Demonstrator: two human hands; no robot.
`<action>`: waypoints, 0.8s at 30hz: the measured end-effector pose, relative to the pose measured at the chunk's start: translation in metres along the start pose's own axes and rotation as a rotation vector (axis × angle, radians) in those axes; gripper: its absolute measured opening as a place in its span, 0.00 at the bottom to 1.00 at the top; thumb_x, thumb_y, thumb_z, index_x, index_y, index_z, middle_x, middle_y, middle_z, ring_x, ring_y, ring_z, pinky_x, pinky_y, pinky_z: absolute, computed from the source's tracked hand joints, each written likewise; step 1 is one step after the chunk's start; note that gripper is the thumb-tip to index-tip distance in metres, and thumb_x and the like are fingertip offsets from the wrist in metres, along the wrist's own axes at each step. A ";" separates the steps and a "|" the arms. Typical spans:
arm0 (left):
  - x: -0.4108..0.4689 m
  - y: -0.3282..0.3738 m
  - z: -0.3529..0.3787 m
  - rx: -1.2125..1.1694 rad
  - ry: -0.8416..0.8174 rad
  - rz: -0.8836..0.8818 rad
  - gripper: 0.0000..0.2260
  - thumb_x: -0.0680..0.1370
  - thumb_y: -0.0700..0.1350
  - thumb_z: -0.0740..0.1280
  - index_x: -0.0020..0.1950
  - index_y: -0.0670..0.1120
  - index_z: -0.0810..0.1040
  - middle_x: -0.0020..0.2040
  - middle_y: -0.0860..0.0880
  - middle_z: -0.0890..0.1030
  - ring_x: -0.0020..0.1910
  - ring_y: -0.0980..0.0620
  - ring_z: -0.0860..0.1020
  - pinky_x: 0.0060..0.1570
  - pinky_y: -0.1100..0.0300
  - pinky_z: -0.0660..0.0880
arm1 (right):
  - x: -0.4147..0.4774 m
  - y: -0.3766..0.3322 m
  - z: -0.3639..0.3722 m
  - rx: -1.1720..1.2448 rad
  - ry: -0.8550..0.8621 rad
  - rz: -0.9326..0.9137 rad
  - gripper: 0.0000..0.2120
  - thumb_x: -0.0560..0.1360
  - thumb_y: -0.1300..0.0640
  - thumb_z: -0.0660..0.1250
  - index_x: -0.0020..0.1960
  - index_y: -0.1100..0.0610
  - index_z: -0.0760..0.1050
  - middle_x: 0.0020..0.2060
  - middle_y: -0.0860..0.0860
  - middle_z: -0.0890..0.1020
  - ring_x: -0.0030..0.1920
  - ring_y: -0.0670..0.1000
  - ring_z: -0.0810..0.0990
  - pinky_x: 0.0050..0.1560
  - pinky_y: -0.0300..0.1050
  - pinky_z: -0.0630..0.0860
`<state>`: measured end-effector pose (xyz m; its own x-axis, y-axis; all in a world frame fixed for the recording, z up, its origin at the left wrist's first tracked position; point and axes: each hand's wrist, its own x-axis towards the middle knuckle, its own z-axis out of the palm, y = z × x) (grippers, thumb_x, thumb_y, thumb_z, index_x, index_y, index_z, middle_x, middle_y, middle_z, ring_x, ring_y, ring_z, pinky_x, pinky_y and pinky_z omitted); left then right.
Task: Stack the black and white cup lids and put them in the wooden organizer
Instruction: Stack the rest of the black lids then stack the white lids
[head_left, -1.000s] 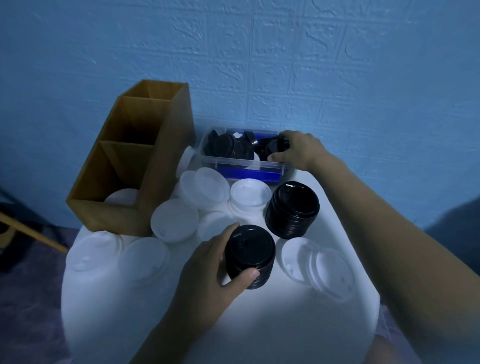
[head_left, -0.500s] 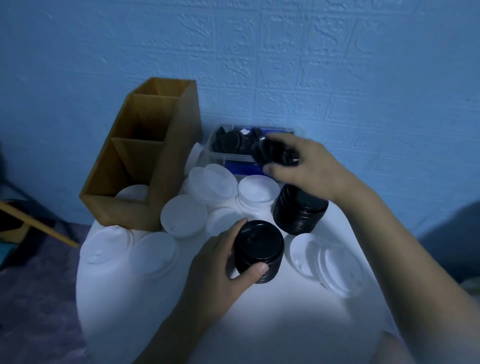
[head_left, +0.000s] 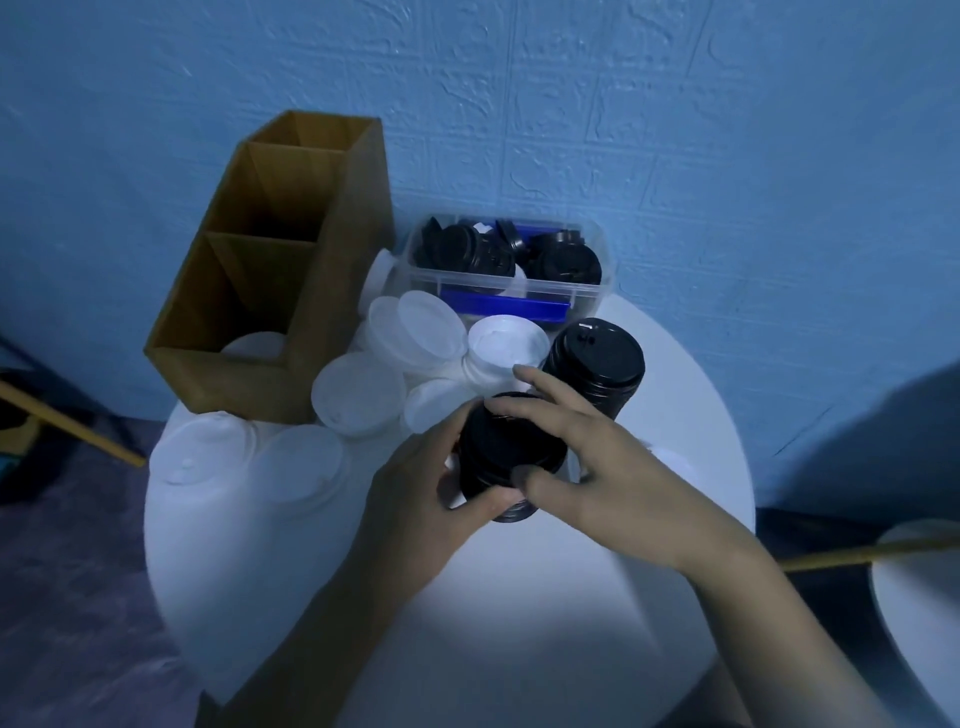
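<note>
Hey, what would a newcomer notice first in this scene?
The left hand and right hand grip a stack of black lids at the middle of the round white table. A second black stack stands just behind it, loose white lids lie to the left, and the wooden organizer stands at the table's far left.

Black lids (head_left: 509, 457), white lids (head_left: 358, 395), brown organizer (head_left: 332, 291), blue wall (head_left: 675, 130)

The right hand (head_left: 597, 462) has left the clear bin (head_left: 605, 291) behind the black lid stack (head_left: 498, 462) and come down onto that stack. Its fingers now lie across the top, its thumb against the stack's near side.
</note>
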<state>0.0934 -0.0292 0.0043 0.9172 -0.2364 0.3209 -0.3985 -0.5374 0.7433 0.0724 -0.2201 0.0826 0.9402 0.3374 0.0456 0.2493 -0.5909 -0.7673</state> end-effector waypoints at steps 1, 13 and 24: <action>0.000 0.000 0.001 0.022 0.023 0.009 0.29 0.68 0.64 0.68 0.67 0.69 0.64 0.55 0.79 0.73 0.53 0.68 0.76 0.48 0.71 0.74 | 0.001 -0.001 0.005 -0.004 0.052 0.011 0.25 0.74 0.52 0.74 0.68 0.38 0.74 0.72 0.32 0.63 0.74 0.30 0.56 0.69 0.29 0.61; -0.015 0.012 -0.009 -0.039 -0.027 -0.018 0.29 0.65 0.67 0.70 0.66 0.70 0.68 0.55 0.74 0.76 0.54 0.67 0.75 0.48 0.76 0.69 | -0.014 0.016 0.010 0.246 0.076 0.113 0.34 0.70 0.52 0.77 0.73 0.43 0.68 0.67 0.39 0.75 0.69 0.40 0.72 0.72 0.46 0.71; -0.010 0.014 -0.008 -0.098 -0.029 -0.026 0.28 0.67 0.63 0.73 0.63 0.77 0.66 0.55 0.75 0.76 0.55 0.70 0.76 0.46 0.78 0.72 | -0.009 0.011 0.009 -0.006 0.156 0.083 0.37 0.69 0.42 0.76 0.76 0.46 0.69 0.64 0.34 0.72 0.69 0.40 0.71 0.71 0.43 0.69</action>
<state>0.0786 -0.0282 0.0163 0.9263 -0.2471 0.2845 -0.3708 -0.4625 0.8054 0.0648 -0.2230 0.0686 0.9822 0.1693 0.0811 0.1698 -0.6162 -0.7691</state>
